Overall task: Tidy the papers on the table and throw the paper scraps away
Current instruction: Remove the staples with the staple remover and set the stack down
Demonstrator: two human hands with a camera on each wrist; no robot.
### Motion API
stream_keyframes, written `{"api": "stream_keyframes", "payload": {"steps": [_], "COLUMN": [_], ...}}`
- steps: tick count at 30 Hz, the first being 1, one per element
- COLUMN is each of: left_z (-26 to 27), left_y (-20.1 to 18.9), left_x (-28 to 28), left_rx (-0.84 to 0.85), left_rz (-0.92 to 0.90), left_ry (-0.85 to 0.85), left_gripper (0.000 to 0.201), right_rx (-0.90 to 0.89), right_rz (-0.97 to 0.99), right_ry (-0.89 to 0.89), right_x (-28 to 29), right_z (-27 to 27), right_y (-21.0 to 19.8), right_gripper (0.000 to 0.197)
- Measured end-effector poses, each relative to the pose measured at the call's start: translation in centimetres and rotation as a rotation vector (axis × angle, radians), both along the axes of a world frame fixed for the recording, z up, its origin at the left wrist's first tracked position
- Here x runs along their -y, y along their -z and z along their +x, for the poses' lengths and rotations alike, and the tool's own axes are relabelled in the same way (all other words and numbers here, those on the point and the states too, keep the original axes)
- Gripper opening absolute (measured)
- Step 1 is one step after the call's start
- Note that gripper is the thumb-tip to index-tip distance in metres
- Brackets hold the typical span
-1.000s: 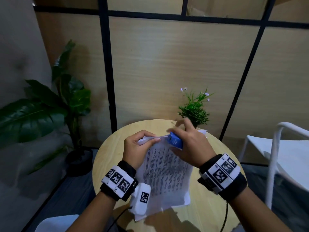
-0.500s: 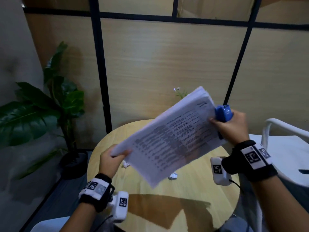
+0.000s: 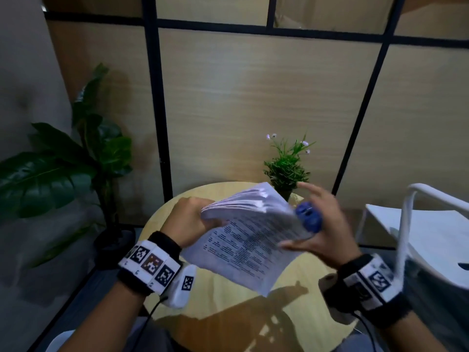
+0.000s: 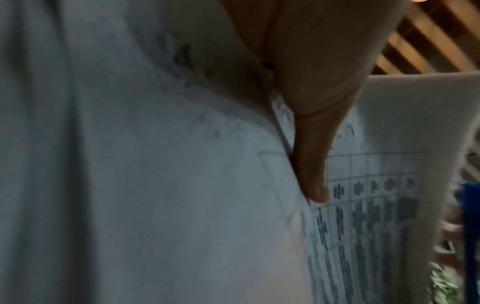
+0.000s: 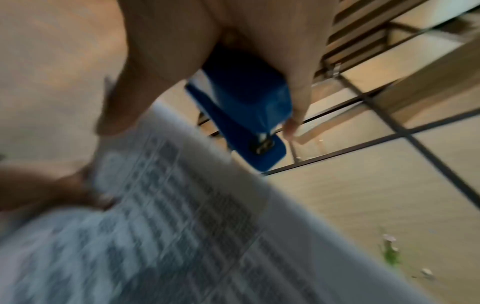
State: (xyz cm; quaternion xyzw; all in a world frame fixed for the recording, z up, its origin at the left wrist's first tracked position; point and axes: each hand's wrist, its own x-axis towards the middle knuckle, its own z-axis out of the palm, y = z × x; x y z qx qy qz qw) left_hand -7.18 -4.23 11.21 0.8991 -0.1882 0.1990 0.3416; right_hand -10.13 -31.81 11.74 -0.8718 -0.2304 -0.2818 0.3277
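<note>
I hold a stack of printed papers (image 3: 248,240) in the air over the round wooden table (image 3: 228,301), tilted and fanned at its far edge. My left hand (image 3: 203,221) grips the stack's left edge; its thumb (image 4: 311,164) presses on the top sheet (image 4: 130,185). My right hand (image 3: 322,224) is curled round a blue stapler (image 3: 308,217) at the stack's right edge, and its thumb touches the paper (image 5: 168,236). The stapler (image 5: 246,102) sits just past the paper's corner. No paper scraps show; the stack hides the table's middle.
A small potted plant (image 3: 285,171) stands at the table's far edge, just behind the papers. A large leafy plant (image 3: 63,168) stands on the floor to the left. A white chair (image 3: 418,224) is close on the right. Wood panels with black frames close off the back.
The stack lay on the table, was swung up high to the right, and has now come back down lower toward the middle. Both hands kept their hold and are closer together.
</note>
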Motion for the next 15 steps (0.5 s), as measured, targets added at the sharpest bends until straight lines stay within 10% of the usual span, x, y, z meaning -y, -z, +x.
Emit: {"api": "stream_keyframes", "payload": {"steps": [5, 8, 11, 15], "left_z": [-1.2, -1.1, -0.6, -0.5], "left_y": [-0.3, -0.2, 1.0, 3.9], "left_x": [0.1, -0.5, -0.1, 2.5], "left_rx": [0.076, 0.284, 0.083, -0.142], "left_rz": [0.143, -0.151, -0.576, -0.689], "left_ry": [0.107, -0.103, -0.112, -0.014], "left_gripper": [0.039, 0.042, 0.087, 0.046], "right_rx": [-0.12, -0.232, -0.316, -0.309], "right_rz": [0.391, 0.61, 0.852, 0.988], "right_ry": [0.034, 0.064, 0.115, 0.098], "right_x": [-1.3, -1.0, -0.7, -0.8], "right_z": [1.2, 1.1, 0.8, 0.4], "right_y": [2.0, 2.4, 2.4, 1.8], "right_gripper": [0.031, 0.037, 0.035, 0.034]}}
